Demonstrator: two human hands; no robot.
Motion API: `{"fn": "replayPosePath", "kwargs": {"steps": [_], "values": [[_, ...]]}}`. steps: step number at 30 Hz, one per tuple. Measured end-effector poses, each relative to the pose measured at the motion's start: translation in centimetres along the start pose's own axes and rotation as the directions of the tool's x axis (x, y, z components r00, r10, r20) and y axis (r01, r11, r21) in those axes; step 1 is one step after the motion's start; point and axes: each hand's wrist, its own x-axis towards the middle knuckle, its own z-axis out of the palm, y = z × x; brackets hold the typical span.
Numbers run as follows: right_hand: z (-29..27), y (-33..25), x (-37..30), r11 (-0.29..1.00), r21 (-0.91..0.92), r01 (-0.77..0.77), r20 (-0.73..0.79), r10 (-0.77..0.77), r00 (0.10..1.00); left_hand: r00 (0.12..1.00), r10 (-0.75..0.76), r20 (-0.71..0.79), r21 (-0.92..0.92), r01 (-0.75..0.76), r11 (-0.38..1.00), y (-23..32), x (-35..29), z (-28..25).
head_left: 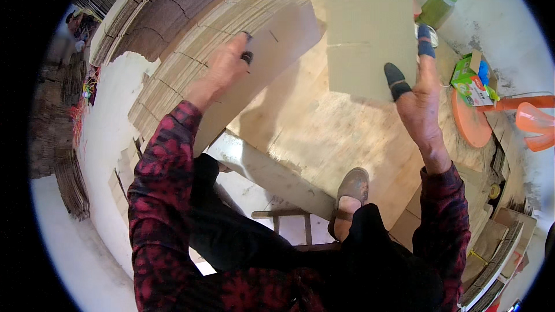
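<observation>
My right hand [425, 101] grips a flat tan cardboard piece [364, 29] by its lower right corner, thumb on the near face and a finger along the side edge. The piece is held up over the wooden board. On the left, a long row of cardboard pieces [179, 52] stands packed on edge. My left hand [222, 66] is at this row, fingers bent over the top edge of its front cardboard piece [283, 32]. Dark covers wrap some fingertips of both hands. The fingers behind the right-hand piece are hidden.
A pale wooden board [300, 121] lies in front of me, my shoed foot [352, 190] at its near edge. Darker cardboard stacks [167, 6] stand at the far left. To the right are a green container [437, 6], a green-and-white box [471, 80] and an orange plastic object [471, 118].
</observation>
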Motion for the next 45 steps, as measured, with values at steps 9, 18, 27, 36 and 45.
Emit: {"fn": "replayPosePath", "kwargs": {"steps": [9,18,27,36,45], "values": [[2.7,1.1,-0.1,0.976,-0.127,0.174,0.115,-0.16,0.98,0.98,0.145,0.14,-0.187,-0.117,0.975,8.5,-0.5,4.7],[-0.2,-0.5,-3.0,0.935,-0.336,0.108,0.06,-0.093,0.994,0.948,0.269,0.169,0.077,-0.284,0.956,14.1,-1.4,6.2],[-2.3,0.3,-5.8,0.921,-0.389,0.0,0.008,0.003,1.0,0.929,0.279,0.245,0.087,-0.307,0.948,17.4,-1.2,8.6],[-2.6,2.9,-7.4,0.892,-0.443,-0.087,-0.029,0.083,0.996,0.863,0.441,0.249,-0.016,-0.451,0.892,20.8,-1.3,7.9],[0.3,7.5,-8.1,0.792,-0.604,-0.093,0.086,0.18,0.98,0.861,0.465,0.206,-0.169,-0.437,0.884,20.6,-1.9,8.2]]}}
